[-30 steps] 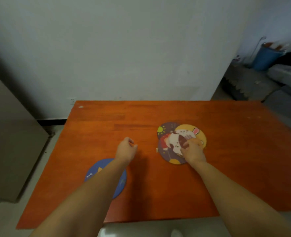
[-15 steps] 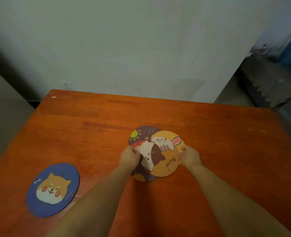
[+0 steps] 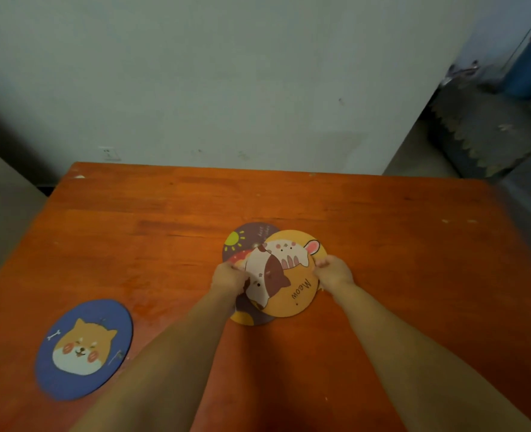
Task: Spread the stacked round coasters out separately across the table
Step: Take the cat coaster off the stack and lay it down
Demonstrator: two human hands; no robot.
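1. Orange-brown wood forms the table (image 3: pixel 382 244), which is seen from above and is set against a pale wall (image 3: pixel 226 73).
2. Near the middle of the table, a small pile of round coasters is seen, fanned out but overlapping.
3. On top lies a yellow coaster (image 3: pixel 298 288) printed with cartoon animals and the word "Meow".
4. Beneath it, a dark purple coaster (image 3: pixel 248 236) with a yellow sun is partly uncovered on the far left side; a sliver of red is seen between the two, and what it belongs to cannot be told.
5. The left hand (image 3: pixel 228 277) is placed at the left edge of the pile, its fingers curled in over the rim of the yellow coaster; the pile is touched, but whether a coaster is actually pinched cannot be told.
6. The right hand (image 3: pixel 334 272) is set at the right edge of the yellow coaster, with its fingertips closed against the rim; a firm grip cannot be confirmed, since the undersides of the fingers are hidden.
7. Both forearms are stretched out from the near edge of the table, and the pile is framed between the two hands.
8. Well apart from the pile, towards the near left corner, a blue coaster (image 3: pixel 84 349) with a dog's face and a small bone is laid flat and alone.
9. Beyond the table on the right, a blue bucket (image 3: pixel 530 73) is seen on the floor, blurred.
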